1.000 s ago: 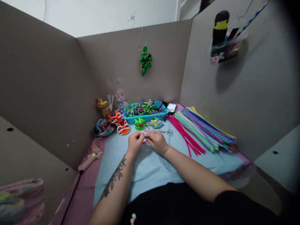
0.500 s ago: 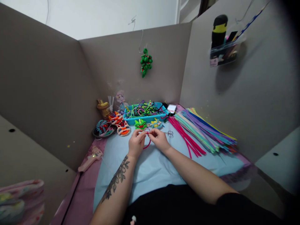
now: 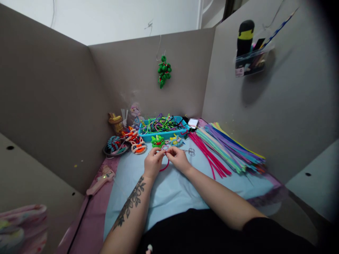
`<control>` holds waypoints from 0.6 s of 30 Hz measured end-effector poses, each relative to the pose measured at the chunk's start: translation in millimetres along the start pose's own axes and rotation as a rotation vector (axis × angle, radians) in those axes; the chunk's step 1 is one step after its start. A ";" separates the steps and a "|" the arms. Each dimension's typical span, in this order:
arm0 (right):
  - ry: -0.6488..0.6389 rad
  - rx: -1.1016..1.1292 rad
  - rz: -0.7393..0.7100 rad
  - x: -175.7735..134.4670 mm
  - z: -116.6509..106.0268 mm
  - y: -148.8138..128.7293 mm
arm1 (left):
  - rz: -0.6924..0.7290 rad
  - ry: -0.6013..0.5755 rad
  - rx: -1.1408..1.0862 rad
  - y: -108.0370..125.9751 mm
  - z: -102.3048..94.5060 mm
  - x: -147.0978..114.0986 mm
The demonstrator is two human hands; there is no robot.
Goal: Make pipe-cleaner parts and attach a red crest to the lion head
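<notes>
Head view, left to right. Glue gun (image 3: 100, 182), pink, lying just left of the blue cloth (image 3: 124, 180). Bowl (image 3: 111, 154), dark, holding blue and red fuzzy work (image 3: 114, 143). Toy face (image 3: 138, 146), orange and cream, on the cloth. Left hand (image 3: 153, 164): thumb and fingertips pinched on a red pipe cleaner (image 3: 167, 164). Green toy (image 3: 158, 141), beyond the hands, before the blue tray (image 3: 171, 134). Red pipe cleaner: located between the two hands, free length curving down below the fingertips; judged very light, soft-napped, easily bent, likely wire-cored and apt to keep a bend; not slippery, hardly fragile. Best held by thumb and fingertip close to the bend, clear of possibly prickly ends. Right hand (image 3: 178, 158): fingertips pinched on the same piece, touching the left's or nearly so; exact contact too small to tell. Scissors (image 3: 191, 152), just beyond. Loose red pipe cleaners (image 3: 210, 157), fanned out. Pastel pipe cleaners (image 3: 230, 146), thickly bundled alongside.
</notes>
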State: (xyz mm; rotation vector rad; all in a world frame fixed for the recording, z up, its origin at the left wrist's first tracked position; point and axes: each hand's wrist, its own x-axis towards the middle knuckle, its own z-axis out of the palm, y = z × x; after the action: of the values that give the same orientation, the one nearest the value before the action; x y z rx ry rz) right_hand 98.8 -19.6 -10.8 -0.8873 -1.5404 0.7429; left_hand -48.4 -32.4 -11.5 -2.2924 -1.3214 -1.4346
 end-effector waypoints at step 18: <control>-0.049 -0.186 -0.185 -0.9 -0.5 6.3 | -0.181 -0.080 -0.133 4.6 -2.9 2.6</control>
State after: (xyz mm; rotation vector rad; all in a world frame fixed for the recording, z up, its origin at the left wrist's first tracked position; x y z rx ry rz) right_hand 100.2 -17.1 -16.5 -0.8526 -1.7301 0.4973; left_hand -46.5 -35.1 -6.5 -2.3900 -1.5354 -1.5434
